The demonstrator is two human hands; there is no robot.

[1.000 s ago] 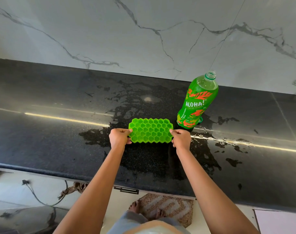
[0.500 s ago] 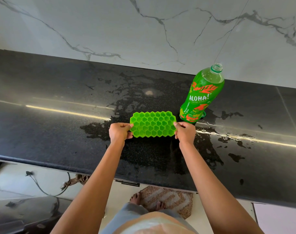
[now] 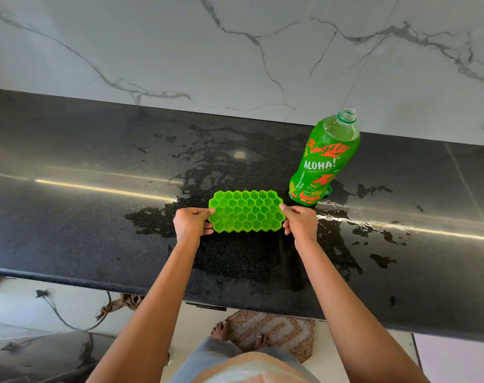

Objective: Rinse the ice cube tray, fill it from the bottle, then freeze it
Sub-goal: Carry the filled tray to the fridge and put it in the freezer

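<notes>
While I stand at the counter [image 3: 69,217], my left hand [image 3: 191,223] and right hand [image 3: 300,222] each pinch a short end of the green tray [image 3: 246,215]. It lies level between them, over a wet patch [image 3: 152,219]; resting or just lifted, I cannot tell. Just beyond my right hand stands the bottle [image 3: 325,161], uncapped. Rinsing and filling look done, I judge, though water in the cells is hard to see. Freezing is left.
</notes>
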